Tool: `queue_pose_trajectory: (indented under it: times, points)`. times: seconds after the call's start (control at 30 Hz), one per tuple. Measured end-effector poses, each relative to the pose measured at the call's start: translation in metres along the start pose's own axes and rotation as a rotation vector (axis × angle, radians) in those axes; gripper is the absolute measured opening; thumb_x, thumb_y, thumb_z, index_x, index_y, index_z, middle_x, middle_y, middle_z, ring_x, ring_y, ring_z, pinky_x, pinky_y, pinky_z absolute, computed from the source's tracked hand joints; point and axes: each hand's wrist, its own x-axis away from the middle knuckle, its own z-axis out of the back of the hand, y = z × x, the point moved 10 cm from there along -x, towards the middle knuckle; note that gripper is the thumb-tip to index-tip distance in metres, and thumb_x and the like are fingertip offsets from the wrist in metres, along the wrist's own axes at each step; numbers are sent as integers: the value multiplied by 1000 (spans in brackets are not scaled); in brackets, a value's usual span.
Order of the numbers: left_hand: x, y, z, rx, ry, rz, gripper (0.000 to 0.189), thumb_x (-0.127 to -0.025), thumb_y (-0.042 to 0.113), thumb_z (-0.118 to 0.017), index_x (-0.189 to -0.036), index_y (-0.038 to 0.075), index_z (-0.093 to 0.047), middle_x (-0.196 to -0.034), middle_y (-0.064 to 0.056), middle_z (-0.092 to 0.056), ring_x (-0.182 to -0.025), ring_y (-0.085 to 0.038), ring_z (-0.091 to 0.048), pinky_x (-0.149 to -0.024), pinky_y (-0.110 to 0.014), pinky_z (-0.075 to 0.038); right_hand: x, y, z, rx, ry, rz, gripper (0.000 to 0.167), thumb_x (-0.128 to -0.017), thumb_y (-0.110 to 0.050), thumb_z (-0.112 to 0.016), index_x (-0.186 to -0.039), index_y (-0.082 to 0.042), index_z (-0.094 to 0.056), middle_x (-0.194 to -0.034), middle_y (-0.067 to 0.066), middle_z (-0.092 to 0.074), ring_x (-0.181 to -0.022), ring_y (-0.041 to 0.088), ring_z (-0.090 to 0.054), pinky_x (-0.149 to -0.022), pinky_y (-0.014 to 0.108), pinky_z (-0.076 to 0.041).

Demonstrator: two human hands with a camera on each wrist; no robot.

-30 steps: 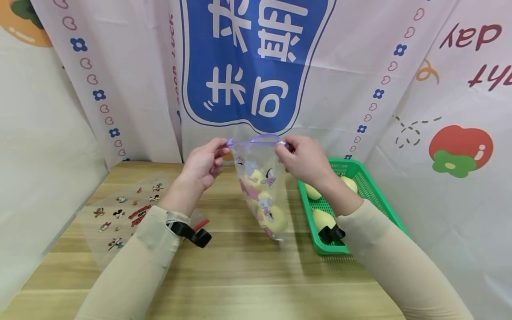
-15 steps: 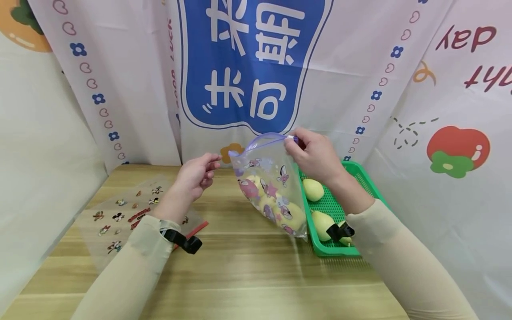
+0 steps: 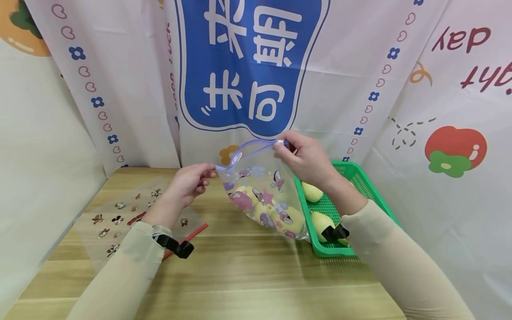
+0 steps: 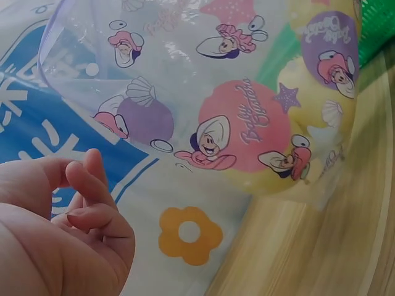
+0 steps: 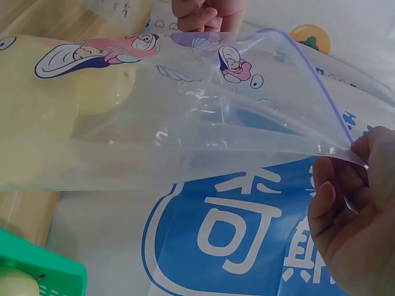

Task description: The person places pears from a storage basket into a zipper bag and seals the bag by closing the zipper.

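My right hand [image 3: 307,156] pinches the zip slider at the right end of the purple-edged mouth of a clear zip bag [image 3: 261,172]. Printed with pink and purple cartoon figures, the bag has several pale yellow pears [image 3: 294,218] in its lower part. It hangs slanted, its bottom beside the green basket. My left hand [image 3: 188,183] has its fingertips right at the bag's left corner in the head view. In the left wrist view those fingers [image 4: 89,213] are loosely curled with nothing between them, beside the bag's printed side.
A green plastic basket [image 3: 315,252] with several pears [image 3: 322,224] stands at the right on the wooden table [image 3: 240,284]. Another clear bag [image 3: 92,231], with cartoon prints and a red strip [image 3: 198,230], lies flat at the left. A printed cloth [image 3: 332,98] hangs behind the table.
My left hand, which gripped the bag's left corner a second ago, let go and moved left and down. The bag's mouth now slopes down leftward, and its bottom has swung right toward the basket.
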Motion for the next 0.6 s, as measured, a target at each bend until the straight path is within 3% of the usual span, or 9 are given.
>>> queue_pose_trajectory:
  times: [0.13,0.33,0.47,0.6]
  points:
    - [2,4,8,47,22,-6,22,-110,22,-65,-92,22,-78,-81,11,-70,-65,-2,-49,-53,-15,-37,-2,-4,-11,-72,-41,21,19,-113,-24,-60,-109,-13,-76,-84,5,-65,-73,24,-53,-63,30,-43]
    - [4,8,16,43,41,0,17,-110,24,-66,-98,21,-78,-84,10,-70,-66,-2,-48,-53,-15,-37,-3,2,-23,-154,-123,15,19,-114,-24,-61,-108,-13,-76,-88,10,-67,-73,24,-50,-64,29,-42]
    - [5,10,16,-17,36,4,13,-111,27,-66,-110,18,-75,-88,11,-71,-68,-1,-50,-55,-14,-40,0,20,-21,-138,-142,-42,18,-113,-23,-62,-106,-14,-76,-86,8,-65,-74,25,-50,-66,30,-42]
    - [8,12,9,-149,4,-19,24,-112,31,-64,-127,14,-71,-96,10,-72,-74,-3,-56,-61,-14,-44,4,37,-19,-70,-158,-77,16,-111,-20,-62,-105,-15,-76,-88,5,-63,-78,25,-52,-68,32,-44]
